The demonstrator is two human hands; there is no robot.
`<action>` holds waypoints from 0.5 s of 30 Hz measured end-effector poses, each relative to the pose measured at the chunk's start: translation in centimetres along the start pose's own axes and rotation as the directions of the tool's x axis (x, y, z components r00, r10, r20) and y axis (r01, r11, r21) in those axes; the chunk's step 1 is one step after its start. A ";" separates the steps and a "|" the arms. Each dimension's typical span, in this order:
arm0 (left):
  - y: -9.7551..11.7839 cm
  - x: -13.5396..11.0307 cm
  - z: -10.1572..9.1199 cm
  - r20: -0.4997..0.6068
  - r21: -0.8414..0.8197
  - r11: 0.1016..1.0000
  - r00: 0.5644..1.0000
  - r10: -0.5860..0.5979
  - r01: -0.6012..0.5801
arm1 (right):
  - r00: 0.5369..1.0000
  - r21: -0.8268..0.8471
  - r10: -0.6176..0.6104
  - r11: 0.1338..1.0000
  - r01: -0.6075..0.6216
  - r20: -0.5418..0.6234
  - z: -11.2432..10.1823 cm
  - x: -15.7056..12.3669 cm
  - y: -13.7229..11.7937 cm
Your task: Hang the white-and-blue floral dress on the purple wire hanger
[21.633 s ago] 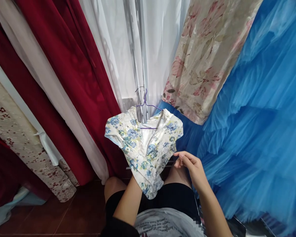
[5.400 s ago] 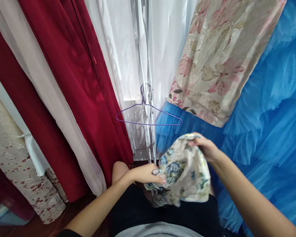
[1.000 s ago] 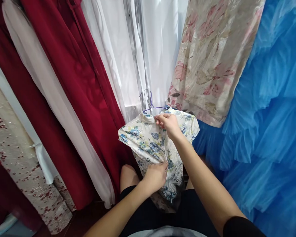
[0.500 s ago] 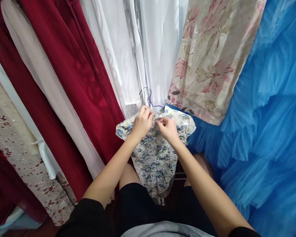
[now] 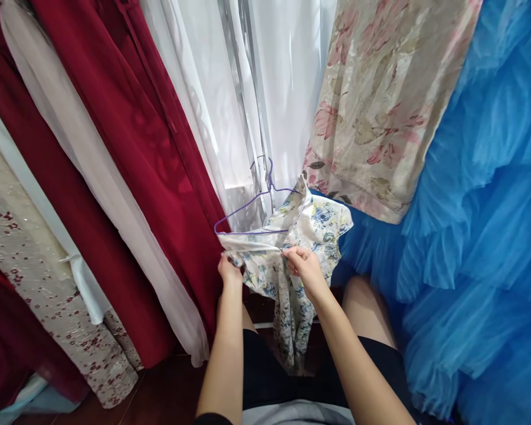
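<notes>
A small white garment with blue flowers hangs partly on a purple wire hanger, whose hook sits on a silver rail upright. The hanger's left shoulder is bare; the cloth covers its right side and droops below. My left hand pinches the garment's left edge just under the hanger's lower wire. My right hand grips a fold of the same cloth near its middle. Both hands are closed on the fabric.
Dark red dresses and a pale sheer one hang at left. White sheer fabric hangs behind the rail. A beige pink-flowered dress and a blue tulle skirt fill the right. Dark wooden floor lies below, with my knees over it.
Both hands dropped from the collar to the cloth below the hanger. The garment slid off the hanger's left shoulder, baring the purple wire there.
</notes>
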State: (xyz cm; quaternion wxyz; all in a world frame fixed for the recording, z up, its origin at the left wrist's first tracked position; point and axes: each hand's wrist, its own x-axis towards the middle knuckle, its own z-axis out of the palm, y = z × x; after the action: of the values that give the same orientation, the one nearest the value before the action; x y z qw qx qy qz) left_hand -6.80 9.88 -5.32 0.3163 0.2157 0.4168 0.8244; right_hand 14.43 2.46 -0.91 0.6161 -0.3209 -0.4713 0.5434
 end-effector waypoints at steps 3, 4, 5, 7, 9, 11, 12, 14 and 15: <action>-3.6 -5.1 -1.0 0.041 -0.071 0.993 0.995 -0.092 0.095 | 0.978 0.247 0.086 0.968 -0.037 -0.191 -3.5 -1.2 2.5; -4.3 -6.7 -1.1 0.064 -0.092 0.989 0.992 -0.110 0.116 | 0.951 0.300 0.106 0.954 -0.015 -0.289 -5.0 -1.6 3.3; -4.6 -8.3 -1.1 0.102 -0.110 0.985 0.987 -0.122 0.133 | 0.911 0.336 0.127 0.942 0.014 -0.393 -6.5 -1.8 4.0; -4.4 -11.0 -0.7 0.236 -0.116 0.985 0.966 -0.100 0.130 | 0.817 0.362 0.166 0.930 0.056 -0.553 -8.9 -2.2 5.0; -3.1 -13.2 0.2 0.395 -0.057 0.997 0.919 -0.018 0.044 | 0.735 0.299 0.137 0.950 0.094 -0.664 -10.1 -2.5 5.3; -1.0 -15.0 1.3 0.524 0.046 0.991 0.847 0.086 -0.129 | 0.706 0.110 -0.024 0.984 0.143 -0.708 -10.0 -2.9 4.8; 0.2 -15.7 1.9 0.573 0.093 0.971 0.810 0.127 -0.218 | 0.733 -0.010 -0.127 0.987 0.162 -0.669 -9.6 -3.2 4.3; 2.4 -16.7 3.1 0.678 0.153 0.925 0.719 0.157 -0.347 | 0.885 -0.170 -0.206 0.974 0.147 -0.416 -8.5 -4.0 3.1; 3.2 -17.0 3.7 0.732 0.173 0.907 0.666 0.143 -0.384 | 0.961 -0.194 -0.138 0.977 0.092 -0.240 -7.9 -4.4 2.5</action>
State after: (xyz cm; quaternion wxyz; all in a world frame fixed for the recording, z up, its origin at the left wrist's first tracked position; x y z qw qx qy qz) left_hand 6.43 -1.49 -2.14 0.2884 0.6194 0.3530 0.6392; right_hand 21.01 -0.41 -7.02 0.6700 -0.4141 -0.4544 0.4161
